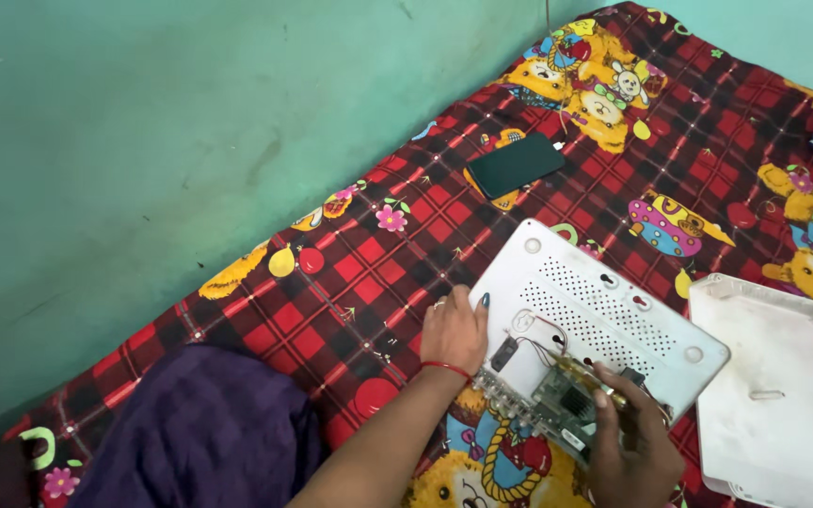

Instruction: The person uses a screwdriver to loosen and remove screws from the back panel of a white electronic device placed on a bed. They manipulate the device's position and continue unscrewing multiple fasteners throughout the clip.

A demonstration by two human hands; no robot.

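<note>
Since the white cover [783, 386] already lies apart on the checked bedspread [350, 282], hollow side up, we judge that the opening of the device is done and that work on its inside is what we have in hand. The white base panel [604, 320], with its rows of vent holes, lies on the bedspread in front of us, and the green circuit board [557, 404] sits at its near edge, joined to it by thin red and dark wires [543, 339]. Whether the board is loose or fastened to the panel, we cannot tell.

Our left hand [454, 329] rests flat on the panel's left edge, fingers spread and gripping nothing, pressing as if to steady it. Our right hand [632, 442] is curled around a slim, brass-coloured tool [595, 376], likely a screwdriver, whose tip reaches over the board toward the wires. So the board lies between our two hands, just beside the right one and near the left.

A dark phone [515, 165] lies well apart, farther up the bedspread near the green wall [190, 141].
</note>
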